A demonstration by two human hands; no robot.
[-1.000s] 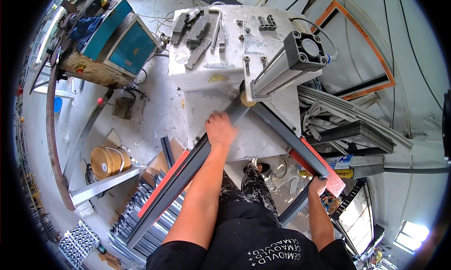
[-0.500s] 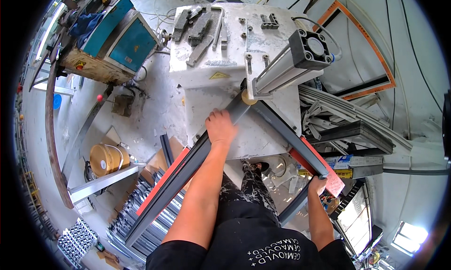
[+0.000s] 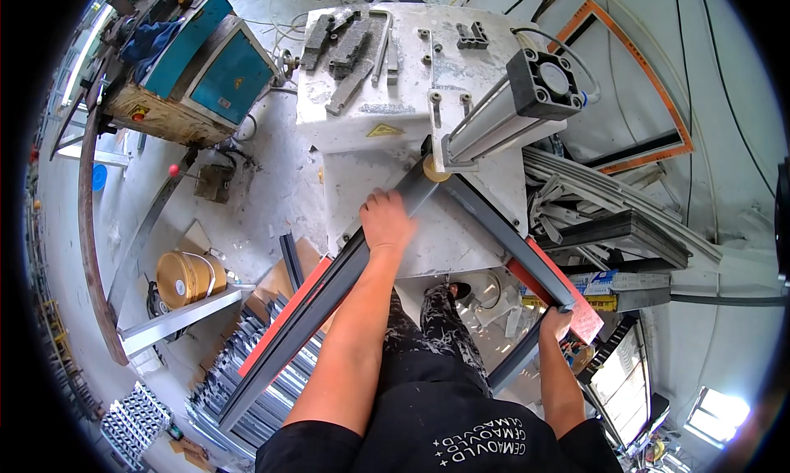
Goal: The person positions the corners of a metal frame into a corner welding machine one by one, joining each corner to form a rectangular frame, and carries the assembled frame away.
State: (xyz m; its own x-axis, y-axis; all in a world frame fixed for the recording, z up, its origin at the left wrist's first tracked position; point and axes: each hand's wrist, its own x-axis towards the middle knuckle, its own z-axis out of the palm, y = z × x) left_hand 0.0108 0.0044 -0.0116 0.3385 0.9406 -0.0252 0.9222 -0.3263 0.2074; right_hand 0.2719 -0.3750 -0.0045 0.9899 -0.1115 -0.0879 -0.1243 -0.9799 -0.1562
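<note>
A dark grey metal frame (image 3: 487, 218) lies with one corner pushed into a white machine (image 3: 387, 132), beneath a yellowish round pad (image 3: 434, 171). My left hand (image 3: 385, 224) is closed over the frame's left bar near that corner; part of its grip is hidden from above. At the frame's right corner, my right hand (image 3: 555, 323) grips the profile, its thumb uppermost. Red support arms (image 3: 541, 282) run beneath both bars. Above the pinned corner, a silver pneumatic cylinder (image 3: 502, 132) leans to the right.
Grey metal blocks and a hex key (image 3: 381, 49) lie on the machine top. Long profiles (image 3: 625, 206) are piled at right, and more (image 3: 263, 382) stand at lower left. A tan bucket (image 3: 189, 280) and a teal cabinet (image 3: 226, 78) are on the left.
My legs and feet have shifted slightly. Both hands and the frame stay in the same place.
</note>
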